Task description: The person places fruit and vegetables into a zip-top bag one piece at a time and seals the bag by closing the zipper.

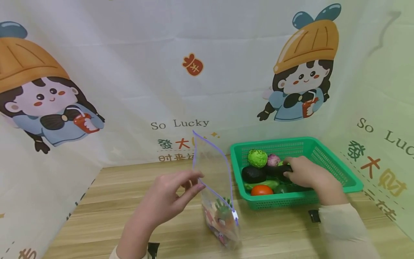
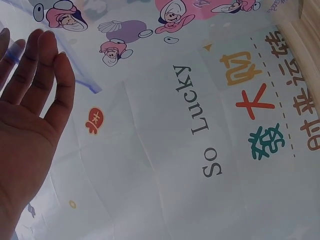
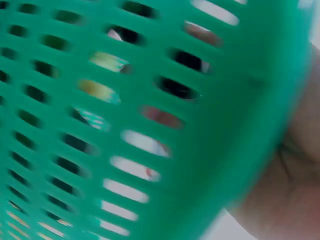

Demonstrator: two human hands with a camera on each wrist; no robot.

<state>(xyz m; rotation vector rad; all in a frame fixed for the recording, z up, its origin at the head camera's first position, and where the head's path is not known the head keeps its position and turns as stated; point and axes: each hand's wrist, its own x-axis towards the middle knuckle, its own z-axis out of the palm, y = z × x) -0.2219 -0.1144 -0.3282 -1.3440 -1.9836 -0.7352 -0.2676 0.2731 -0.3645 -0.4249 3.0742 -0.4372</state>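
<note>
My left hand [image 1: 169,196] pinches the purple-edged rim of a clear zip bag [image 1: 211,154] between thumb and fingers. The bag stands upright with its mouth apart; a white slider sits on its edge. Inside, blurred by the plastic, are something with a green spiky top [image 1: 223,207] and reddish pieces. My right hand [image 1: 305,173] reaches into the green basket [image 1: 313,198] and grips a long, dark eggplant-like vegetable [image 1: 275,170]. In the right wrist view the slotted basket wall [image 3: 215,130] covers most of the hand's work.
The basket also holds a green leafy ball [image 1: 257,158], a purplish one [image 1: 273,160], a black oval vegetable [image 1: 253,175], a tomato [image 1: 262,190] and green vegetables. It stands at the right of the wooden table [image 1: 129,194]. Printed cloth [image 1: 136,72] hangs behind and at the sides.
</note>
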